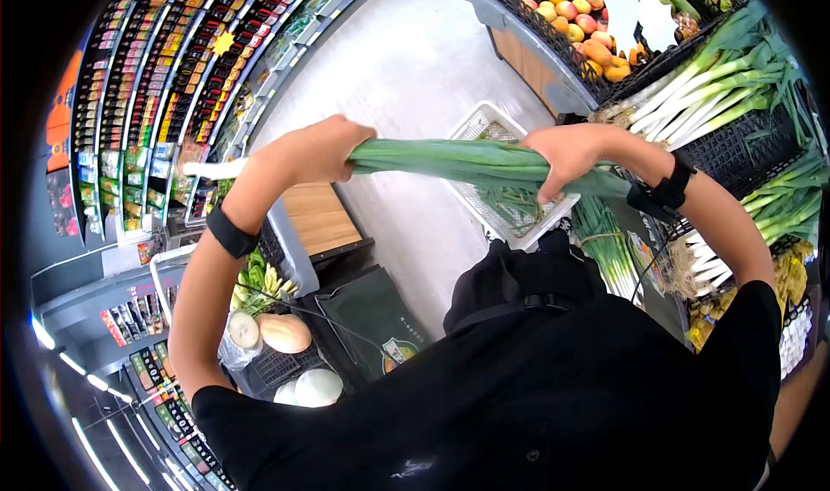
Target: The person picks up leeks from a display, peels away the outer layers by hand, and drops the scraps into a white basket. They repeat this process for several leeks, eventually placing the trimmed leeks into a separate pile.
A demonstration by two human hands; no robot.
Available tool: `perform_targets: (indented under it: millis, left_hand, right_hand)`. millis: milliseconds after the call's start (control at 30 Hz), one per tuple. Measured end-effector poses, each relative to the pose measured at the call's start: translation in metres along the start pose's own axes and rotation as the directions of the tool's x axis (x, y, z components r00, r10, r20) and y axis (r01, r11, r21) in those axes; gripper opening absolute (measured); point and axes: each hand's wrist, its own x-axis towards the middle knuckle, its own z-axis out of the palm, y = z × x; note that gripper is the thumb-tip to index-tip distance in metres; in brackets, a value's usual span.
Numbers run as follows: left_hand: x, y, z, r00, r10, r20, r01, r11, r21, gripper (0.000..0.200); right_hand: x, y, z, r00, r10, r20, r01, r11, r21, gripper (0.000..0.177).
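Note:
A long leek is held level in front of me by both hands. My left hand is closed around it near where the green begins, and the white root end sticks out to the left past my forearm. My right hand grips the leafy green part, with the thumb below it and the leaf ends reaching toward my right wrist. Beneath the leek, a white plastic basket stands on the floor with loose green leaves inside. Part of the basket is hidden by the leek.
Leeks lie over black crates at the right, below a bin of fruit. A tied green bunch is beside the basket. Packed shelves stand at the left, with melons below.

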Motion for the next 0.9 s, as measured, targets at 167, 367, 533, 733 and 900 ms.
perform_targets:
  millis: [167,367,533,733,900]
  left_hand:
    - [-0.009,-0.03,0.055,0.994,0.049,-0.094,-0.075,0.95,-0.302,0.029]
    - [-0.002,-0.062,0.15,0.948,-0.012,-0.317,-0.21,0.724,-0.657,0.042]
    - [0.004,-0.059,0.179,0.949,-0.09,-0.301,-0.202,0.559,-0.804,0.057]
    - [0.006,-0.045,0.147,0.641,0.314,-0.7,-0.768,0.279,-0.577,0.083]
    - [-0.021,-0.021,0.08,0.316,0.346,-0.883,-0.933,-0.052,-0.355,0.071]
  right_hand:
    - [0.001,-0.015,0.0,0.974,0.032,-0.223,-0.088,0.965,-0.247,0.031]
    - [0.034,-0.161,-0.026,0.948,0.106,-0.3,-0.312,0.498,-0.81,0.015]
    - [0.078,-0.267,-0.014,0.987,0.021,-0.162,-0.163,0.108,-0.981,0.012]
    - [0.095,-0.319,-0.001,0.935,-0.302,0.188,0.125,-0.217,-0.968,0.019]
    - [0.1,-0.344,0.004,0.993,-0.119,0.0,-0.029,-0.239,-0.971,0.015]
